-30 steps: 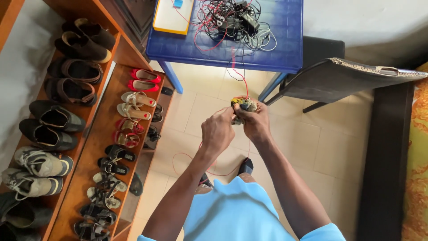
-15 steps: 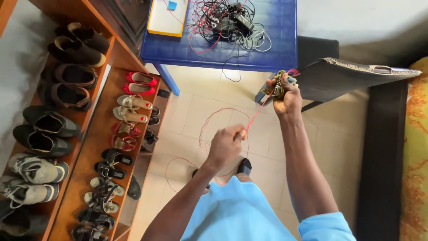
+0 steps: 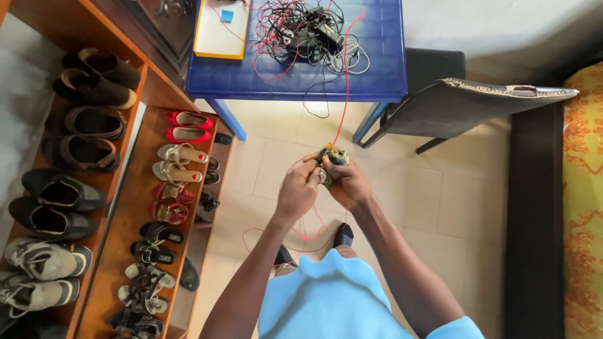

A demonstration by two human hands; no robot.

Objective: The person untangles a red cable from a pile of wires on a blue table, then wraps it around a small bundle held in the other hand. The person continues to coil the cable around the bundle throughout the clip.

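Fingers of both hands close on a small wire bundle [image 3: 331, 157]: the right hand [image 3: 345, 183] cups it steady while the left hand [image 3: 297, 191] pinches its edge. A red wire [image 3: 344, 81] runs taut to the far blue surface [image 3: 383, 69].

We look down at our left hand [image 3: 297, 190] and right hand [image 3: 347, 184], close together over the tiled floor [image 3: 452, 201], both gripping a small bundle of wire [image 3: 331, 157]. A red wire [image 3: 343, 94] runs taut from the bundle up to the blue table [image 3: 383, 63], where a tangle of cables [image 3: 301, 34] lies. A shoe rack [image 3: 125, 207] stands along our left, a dark chair [image 3: 465, 110] beside the table.
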